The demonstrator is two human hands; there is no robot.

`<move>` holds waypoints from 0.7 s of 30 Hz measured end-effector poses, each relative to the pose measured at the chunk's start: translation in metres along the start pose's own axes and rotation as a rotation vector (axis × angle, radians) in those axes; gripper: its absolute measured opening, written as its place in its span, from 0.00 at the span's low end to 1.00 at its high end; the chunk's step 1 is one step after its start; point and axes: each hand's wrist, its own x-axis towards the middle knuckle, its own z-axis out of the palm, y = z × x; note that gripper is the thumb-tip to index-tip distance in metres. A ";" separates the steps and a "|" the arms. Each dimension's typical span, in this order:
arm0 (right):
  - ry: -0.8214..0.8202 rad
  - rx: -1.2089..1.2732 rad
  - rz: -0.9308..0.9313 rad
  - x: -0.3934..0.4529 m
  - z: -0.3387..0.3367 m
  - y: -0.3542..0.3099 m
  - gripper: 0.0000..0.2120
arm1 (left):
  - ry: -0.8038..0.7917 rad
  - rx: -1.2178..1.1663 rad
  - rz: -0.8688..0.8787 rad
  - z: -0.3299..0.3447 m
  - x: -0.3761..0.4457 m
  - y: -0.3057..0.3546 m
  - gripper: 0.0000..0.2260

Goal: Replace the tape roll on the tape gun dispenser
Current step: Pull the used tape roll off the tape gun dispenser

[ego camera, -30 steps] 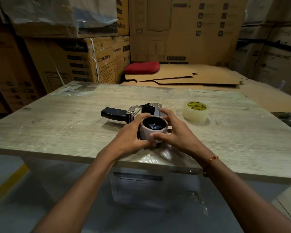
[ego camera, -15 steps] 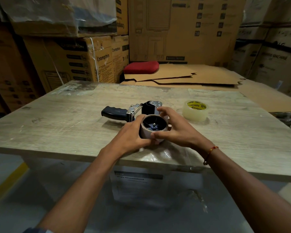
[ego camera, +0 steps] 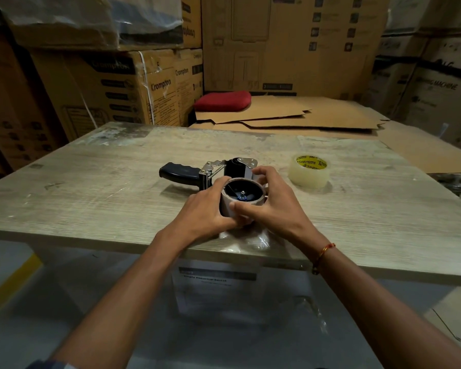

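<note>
A tape gun [ego camera: 197,173] with a black handle and metal frame lies on its side on the wooden table [ego camera: 91,187], handle pointing left. On its spindle sits a bare brown cardboard core [ego camera: 228,205], open end up. My left hand [ego camera: 205,209] grips the core's left side; my right hand [ego camera: 272,201] grips its right side, thumb across the front and fingers curled behind. A full roll of clear tape [ego camera: 309,170] with a yellow printed core lies flat on the table to the right, apart from both hands.
Crumpled clear film [ego camera: 253,239] lies at the table's front edge under my hands. Flattened cardboard sheets [ego camera: 290,115] and a red cushion [ego camera: 222,101] lie behind the table. Stacked cartons [ego camera: 133,86] wall the back and sides.
Both hands keep their hold on the core. The core has lifted and tipped a little on the spindle, showing more of the hub inside.
</note>
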 end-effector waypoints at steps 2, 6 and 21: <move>0.036 -0.077 -0.005 0.000 0.001 -0.005 0.42 | -0.007 -0.003 -0.016 0.001 0.000 -0.001 0.40; -0.045 -0.093 0.027 0.001 -0.004 -0.009 0.47 | -0.013 -0.026 -0.039 0.000 -0.001 -0.002 0.41; -0.109 0.339 0.106 0.000 -0.006 0.009 0.40 | -0.106 -0.186 -0.121 -0.005 0.001 -0.004 0.44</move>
